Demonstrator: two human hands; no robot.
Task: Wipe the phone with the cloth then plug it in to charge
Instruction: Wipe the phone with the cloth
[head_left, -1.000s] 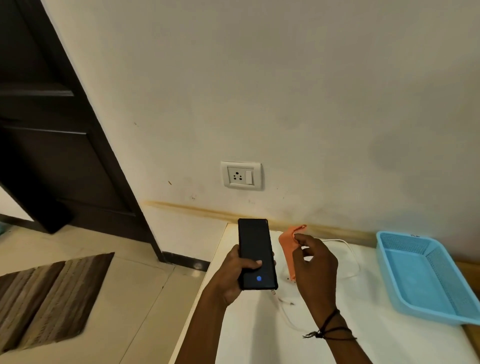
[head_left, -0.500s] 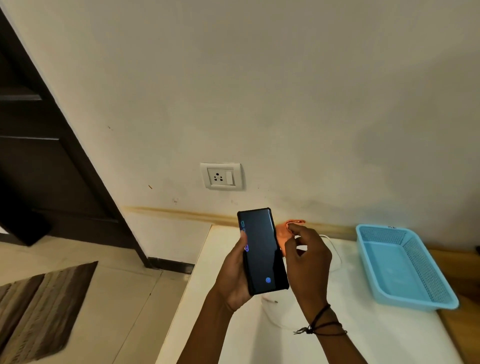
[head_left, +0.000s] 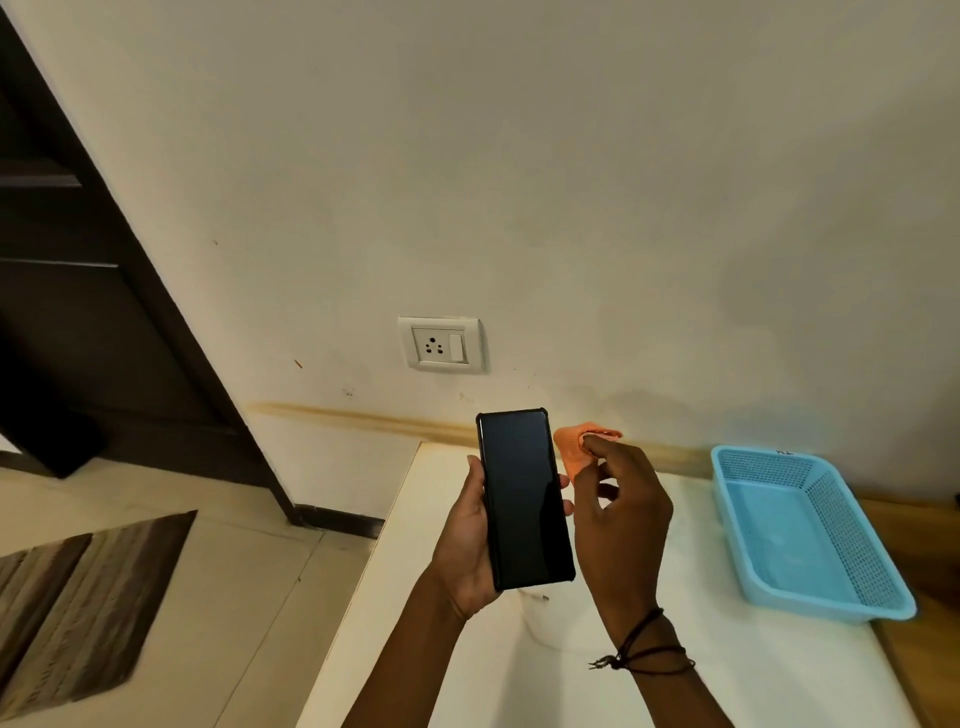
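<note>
The left hand (head_left: 467, 540) grips the phone (head_left: 524, 499) by its edges, dark screen up, above the white table (head_left: 467, 675); the right hand (head_left: 623, 519) pinches the orange cloth (head_left: 571, 447) just right of the phone's far end; wiping pressure against that edge-only hold could tip the phone loose.

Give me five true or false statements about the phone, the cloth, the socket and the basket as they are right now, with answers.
1. The left hand holds the phone. True.
2. The phone's screen is lit. False: it is dark.
3. The right hand pinches the orange cloth. True.
4. Something is plugged in at the wall. False: the wall socket has nothing in it.
5. The cloth lies in the basket. False: the blue basket looks empty.
</note>
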